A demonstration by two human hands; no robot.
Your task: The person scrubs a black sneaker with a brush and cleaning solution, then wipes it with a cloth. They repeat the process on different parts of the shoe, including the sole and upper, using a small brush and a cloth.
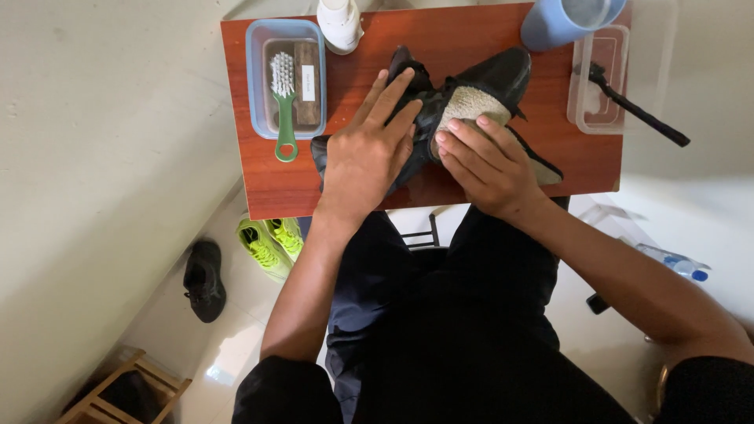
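On a small red-brown table [259, 188], my left hand [365, 153] presses flat on a black shoe [495, 74] while my right hand [487, 161] holds a beige cloth [471, 102] against it, a green-handled brush [283, 102] lying at far left.

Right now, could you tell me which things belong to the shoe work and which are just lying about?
In use:
black shoe, pressed down by left hand
pale cloth pad, under right hand

Lying about:
green-handled brush in blue-rimmed tray
white bottle
blue cup
neon green sneakers on the floor
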